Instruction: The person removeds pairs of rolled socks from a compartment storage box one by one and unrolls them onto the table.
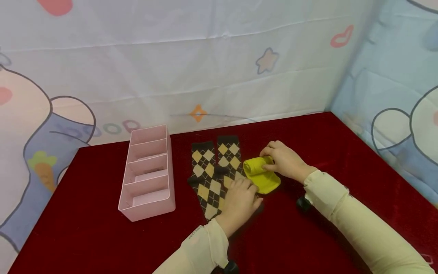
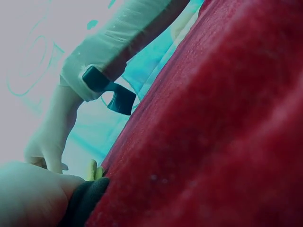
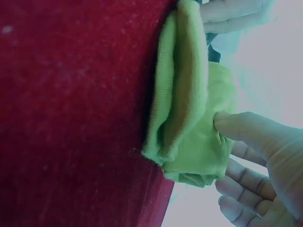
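A yellow sock (image 1: 262,179), partly rolled up, lies on the red cloth to the right of the patterned socks. My right hand (image 1: 286,160) holds its rolled end, thumb on the near side and fingers on the far side; in the right wrist view the thumb (image 3: 241,127) presses into the roll and the loose layers of the yellow sock (image 3: 187,90) hang toward the cloth. My left hand (image 1: 239,201) rests over the lower part of a dark argyle sock (image 1: 232,156), fingertips near the yellow sock. Another argyle sock (image 1: 207,190) lies flat beside it.
To the left stands a pink box (image 1: 147,205) with several compartments in a row. The red cloth (image 1: 85,243) covers the table and meets a printed white curtain (image 1: 219,76) at the back. Dark wrist-camera mounts (image 1: 302,204) sit under both sleeves.
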A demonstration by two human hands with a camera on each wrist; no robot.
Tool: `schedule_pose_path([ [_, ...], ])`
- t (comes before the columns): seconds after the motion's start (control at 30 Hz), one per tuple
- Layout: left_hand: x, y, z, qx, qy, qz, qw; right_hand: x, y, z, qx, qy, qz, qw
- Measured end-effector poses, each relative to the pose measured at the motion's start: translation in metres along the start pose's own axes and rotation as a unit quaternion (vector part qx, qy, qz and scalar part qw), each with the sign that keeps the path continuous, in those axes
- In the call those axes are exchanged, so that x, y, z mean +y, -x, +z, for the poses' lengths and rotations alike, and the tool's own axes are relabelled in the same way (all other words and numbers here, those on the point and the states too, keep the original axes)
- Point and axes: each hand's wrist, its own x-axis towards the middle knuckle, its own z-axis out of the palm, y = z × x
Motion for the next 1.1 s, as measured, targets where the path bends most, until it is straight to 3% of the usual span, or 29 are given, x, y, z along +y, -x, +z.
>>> schedule_pose_path([
  [0.27, 0.000, -0.001, 0.000, 0.008, -0.010, -0.002, 0.9999, -0.002, -0.008, 0.002, 0.007, -0.016, 0.020, 1.000],
  [0.57, 0.000, 0.000, 0.000, 0.007, -0.011, -0.002, 0.9999, 0.002, -0.011, 0.012, 0.004, -0.073, 0.048, 0.996],
  [0.9, 0.000, 0.000, 0.000, 0.008, -0.010, -0.001, 0.9999, 0.009, -0.006, 0.020, 0.038, -0.099, 0.028, 0.994],
  [1.1, 0.000, 0.000, -0.001, 0.009, -0.011, -0.003, 0.9999, 0.010, -0.004, 0.025, 0.036, -0.096, 0.015, 0.995],
])
